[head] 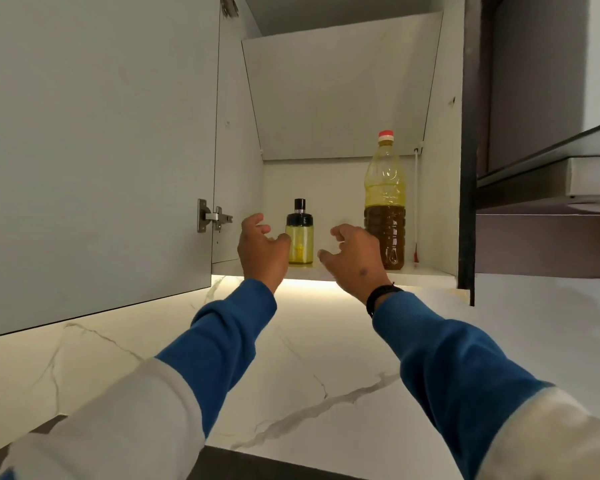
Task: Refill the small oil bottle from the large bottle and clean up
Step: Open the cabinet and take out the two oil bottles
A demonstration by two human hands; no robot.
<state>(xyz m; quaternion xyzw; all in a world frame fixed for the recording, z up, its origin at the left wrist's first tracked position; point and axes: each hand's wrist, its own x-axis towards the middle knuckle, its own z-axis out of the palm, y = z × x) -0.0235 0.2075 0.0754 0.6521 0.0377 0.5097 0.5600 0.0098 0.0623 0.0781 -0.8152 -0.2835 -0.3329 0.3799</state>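
Two arms in blue sleeves reach up into an open wall cupboard. The left hand (262, 247) and right hand (352, 254) are both loosely curled and hold nothing. On the shelf (430, 273), the small oil bottle (300, 239) stands upright just beyond the left hand, seemingly holding little pale oil. A knock could tip it off. Farther right, the large bottle (385, 206), red-capped, is roughly half full of dark oil.
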